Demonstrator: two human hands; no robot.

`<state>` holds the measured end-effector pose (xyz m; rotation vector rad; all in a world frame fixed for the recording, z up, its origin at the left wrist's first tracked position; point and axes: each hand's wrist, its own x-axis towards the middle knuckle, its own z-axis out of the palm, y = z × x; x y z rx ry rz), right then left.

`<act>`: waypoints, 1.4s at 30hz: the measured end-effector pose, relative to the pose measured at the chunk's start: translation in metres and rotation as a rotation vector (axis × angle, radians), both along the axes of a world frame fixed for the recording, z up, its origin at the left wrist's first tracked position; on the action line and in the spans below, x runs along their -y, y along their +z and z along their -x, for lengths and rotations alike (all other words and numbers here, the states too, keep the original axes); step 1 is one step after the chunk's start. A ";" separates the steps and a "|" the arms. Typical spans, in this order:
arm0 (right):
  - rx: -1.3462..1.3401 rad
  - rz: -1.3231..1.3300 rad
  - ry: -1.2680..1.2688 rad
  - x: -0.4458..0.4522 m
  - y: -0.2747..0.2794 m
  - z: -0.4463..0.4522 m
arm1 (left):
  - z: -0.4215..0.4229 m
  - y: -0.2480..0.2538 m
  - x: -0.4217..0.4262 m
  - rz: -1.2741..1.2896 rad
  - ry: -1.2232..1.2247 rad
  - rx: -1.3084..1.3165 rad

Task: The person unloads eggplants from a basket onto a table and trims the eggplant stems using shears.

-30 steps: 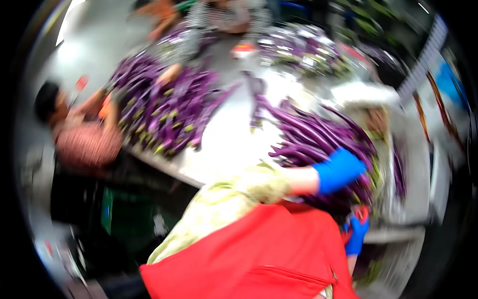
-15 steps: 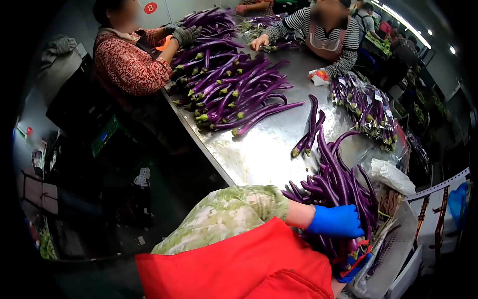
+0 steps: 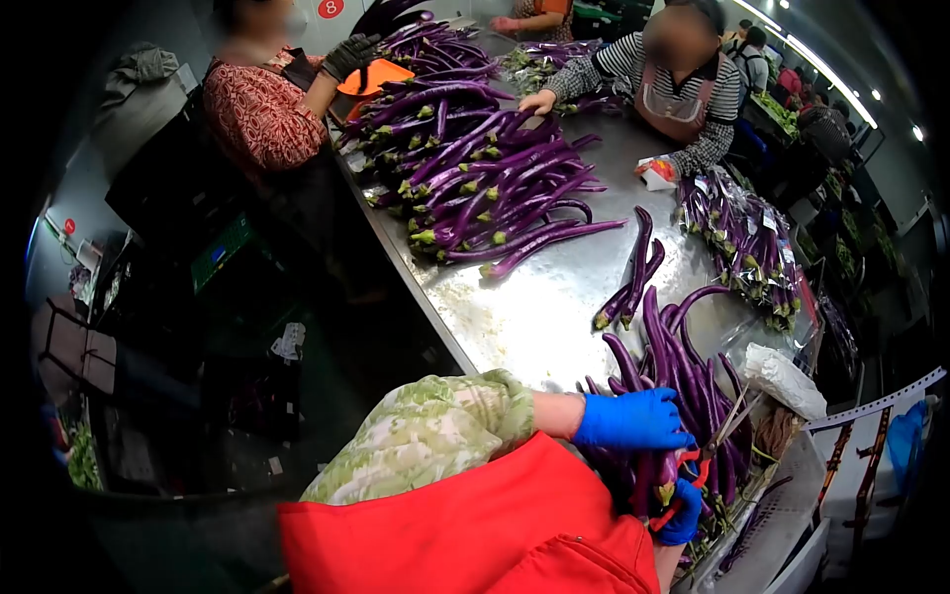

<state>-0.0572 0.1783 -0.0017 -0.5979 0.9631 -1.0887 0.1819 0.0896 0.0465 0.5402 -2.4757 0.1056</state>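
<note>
My left hand (image 3: 635,420), in a blue glove, is closed around a long purple eggplant (image 3: 647,477), whose stem end points down toward me. Just below it, my right hand (image 3: 681,515), also gloved in blue, grips red-handled scissors (image 3: 730,428). The scissors' blades are apart and point up to the right, beside the eggplant's stem end. Under and beyond both hands lies a pile of eggplants (image 3: 683,346). My right fingers are partly hidden by the scissor handles and the eggplant.
A large eggplant heap (image 3: 495,168) covers the far left of the metal table (image 3: 495,322). Two loose eggplants (image 3: 633,272) lie mid-table. Bagged eggplants (image 3: 744,238) sit at the right, near a white plastic bundle (image 3: 784,380) and a crate (image 3: 792,515). Co-workers (image 3: 267,109) stand across the table.
Both my hands have shifted slightly left. The scissors have swung up, so their open blades now show. The left co-worker's hands have moved, showing more of an orange container.
</note>
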 end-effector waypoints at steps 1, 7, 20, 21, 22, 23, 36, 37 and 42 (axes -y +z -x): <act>0.009 0.033 -0.025 0.001 0.009 -0.009 | -0.001 -0.011 0.006 0.012 0.014 -0.040; 0.099 0.092 0.050 0.006 0.076 -0.068 | -0.028 -0.013 0.030 -0.078 -0.054 -0.045; 0.496 0.118 0.006 0.001 0.041 -0.037 | -0.109 -0.009 0.132 -0.925 -0.050 -2.170; 0.485 0.110 -0.001 -0.001 0.040 -0.037 | -0.108 -0.019 0.142 -0.871 -0.077 -2.281; 0.474 0.103 -0.008 -0.003 0.040 -0.039 | -0.110 -0.029 0.149 -0.821 -0.089 -2.356; 0.463 0.095 -0.015 -0.004 0.039 -0.039 | -0.112 -0.039 0.156 -0.769 -0.101 -2.431; 0.333 0.118 -0.163 -0.019 0.044 -0.048 | -0.085 -0.163 0.156 -1.523 0.157 -2.256; 0.316 0.121 -0.189 -0.021 0.045 -0.048 | -0.083 -0.155 0.149 -1.563 0.307 -2.027; 0.453 -0.007 -0.053 -0.026 0.041 -0.044 | -0.073 -0.137 0.115 -1.117 0.438 -1.465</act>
